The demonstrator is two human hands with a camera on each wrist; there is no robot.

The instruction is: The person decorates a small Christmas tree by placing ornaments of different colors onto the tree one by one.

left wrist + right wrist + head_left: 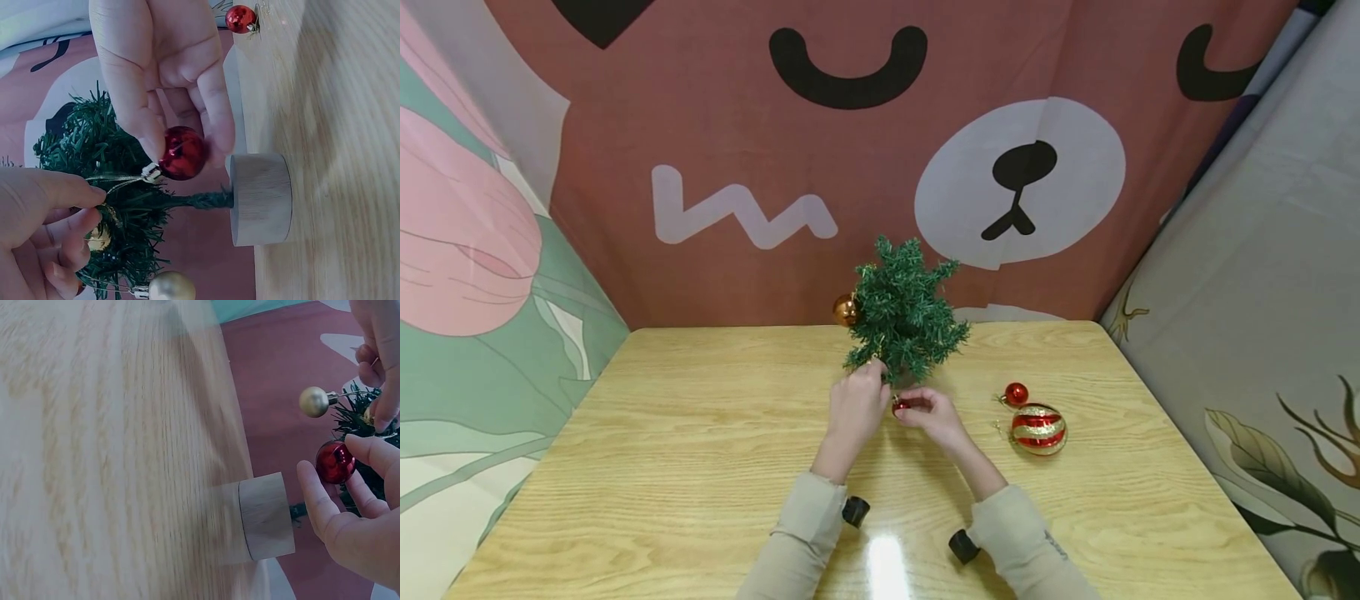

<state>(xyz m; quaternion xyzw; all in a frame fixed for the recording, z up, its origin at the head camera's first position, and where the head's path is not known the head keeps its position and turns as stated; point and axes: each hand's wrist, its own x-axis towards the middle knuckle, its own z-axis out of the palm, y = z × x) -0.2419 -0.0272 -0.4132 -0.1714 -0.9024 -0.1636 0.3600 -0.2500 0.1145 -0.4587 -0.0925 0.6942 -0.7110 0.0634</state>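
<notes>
A small green Christmas tree (906, 304) stands at the back of the table on a round wooden base (261, 200). In front of its lower branches, my right hand (934, 417) holds a shiny red Christmas ball (182, 153) between thumb and fingers. My left hand (857, 402) pinches the ball's thin string loop (122, 180) close to the branches. The string runs taut-looking from the silver cap to the left fingertips. A pale gold ball (314, 402) hangs beside the left hand, and a copper-coloured ball (846, 310) hangs on the tree's left side.
To the right on the wooden table (700, 450) lie another small red ball (1016, 394) and a larger red-and-gold striped ball (1038, 429). A printed cloth (737, 292) with a cartoon face hangs right behind the table's back edge.
</notes>
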